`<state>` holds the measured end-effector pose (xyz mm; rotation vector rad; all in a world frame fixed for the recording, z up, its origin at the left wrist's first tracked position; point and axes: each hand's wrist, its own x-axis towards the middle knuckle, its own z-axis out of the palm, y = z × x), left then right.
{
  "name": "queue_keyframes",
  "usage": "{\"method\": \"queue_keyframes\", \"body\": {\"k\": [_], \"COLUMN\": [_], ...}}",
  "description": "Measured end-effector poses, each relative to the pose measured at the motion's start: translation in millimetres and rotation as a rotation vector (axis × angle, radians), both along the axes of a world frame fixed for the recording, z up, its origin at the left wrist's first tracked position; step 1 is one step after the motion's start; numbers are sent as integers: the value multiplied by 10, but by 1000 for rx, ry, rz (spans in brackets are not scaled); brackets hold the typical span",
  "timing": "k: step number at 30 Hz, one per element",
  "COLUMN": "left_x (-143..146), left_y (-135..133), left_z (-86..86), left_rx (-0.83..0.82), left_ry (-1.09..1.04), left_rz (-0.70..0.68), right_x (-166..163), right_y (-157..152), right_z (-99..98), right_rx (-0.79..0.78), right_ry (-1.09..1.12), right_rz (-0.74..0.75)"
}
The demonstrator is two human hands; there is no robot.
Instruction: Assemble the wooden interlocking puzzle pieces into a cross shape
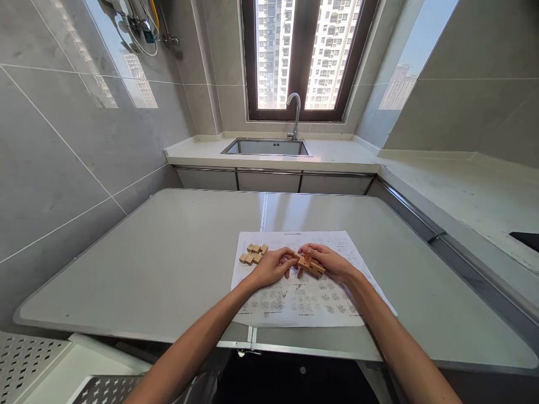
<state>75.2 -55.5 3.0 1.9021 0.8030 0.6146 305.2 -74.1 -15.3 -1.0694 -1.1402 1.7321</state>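
My left hand (273, 265) and my right hand (327, 262) meet over a printed paper sheet (303, 303) on the grey table (168, 264). Between their fingertips sits a small assembly of wooden puzzle pieces (310, 265); both hands pinch it, the right from above and behind, the left at its left end. Just left of my left hand, a loose cluster of wooden block pieces (253, 253) lies on the sheet, untouched.
Behind the table runs a white counter with a steel sink (266, 147) and tap (296, 115) under a window. A counter (463, 191) flanks the right side. Tiled wall stands at the left. A perforated white surface (33, 359) lies low at the left.
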Motion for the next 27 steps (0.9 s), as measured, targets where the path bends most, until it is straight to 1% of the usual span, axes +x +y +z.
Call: {"method": "queue_keyframes", "body": {"k": [6, 14, 17, 20, 24, 27], "left_x": [-16, -33, -36, -30, -19, -25], "left_y": [21, 18, 34, 48, 26, -19], "left_z": [-28, -22, -54, -66, 7, 84], "left_rx": [-13, -39, -92, -167, -193, -145], "left_ry": [-21, -63, -84, -96, -68, 3], "left_rz": [2, -34, -60, -68, -24, 17], "right_x": [17, 54, 57, 38, -5, -25], "right_y": [-25, -16, -10, -7, -8, -15], "right_z": [47, 56, 38, 26, 26, 35], "right_rx": [-12, -45, -56, -38, 39, 74], "right_ry": [-2, -6, -19, -47, -69, -102], "right_rz": [76, 89, 97, 71, 16, -16]}}
